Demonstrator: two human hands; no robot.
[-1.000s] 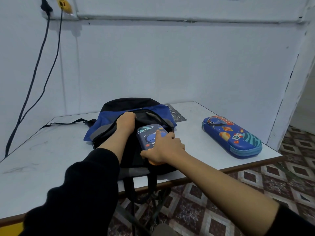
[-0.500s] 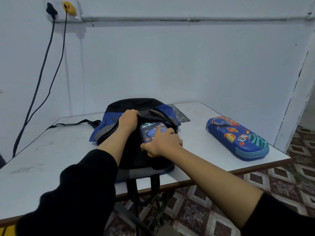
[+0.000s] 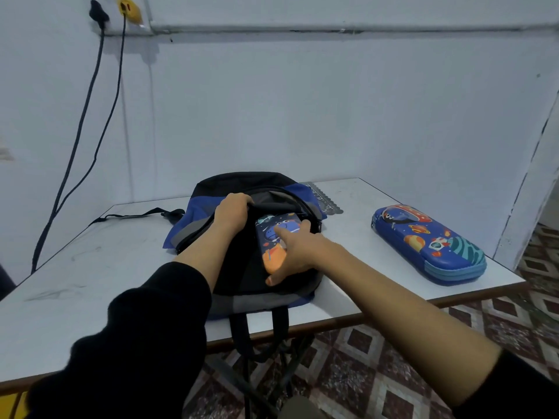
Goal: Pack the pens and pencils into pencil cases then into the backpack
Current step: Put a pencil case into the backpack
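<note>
**While 1 case sits in the bag's mouth, 1 more lies apart**

As I count it: 1 backpack [image 3: 242,180], 2 pencil cases, 2 hands, all on or over a white worktop [image 3: 90,267]. The backpack lies flat in the middle, opening up, straps hanging off the near edge.

The left hand [image 3: 231,211] reaches in w/ forearm straight, fingers [image 3: 242,201] curled tight round the rim of the opening.

The right hand [image 3: 298,252] comes in from the right & grips the dark pencil case [image 3: 272,234]. Its index finger lies straight along the top, thumb hooked under the near orange end, other fingers wrapped round the far side. That case is partway inside the opening.

The blue pencil case [image 3: 429,241] lies zipped, well apart to the right.
</note>
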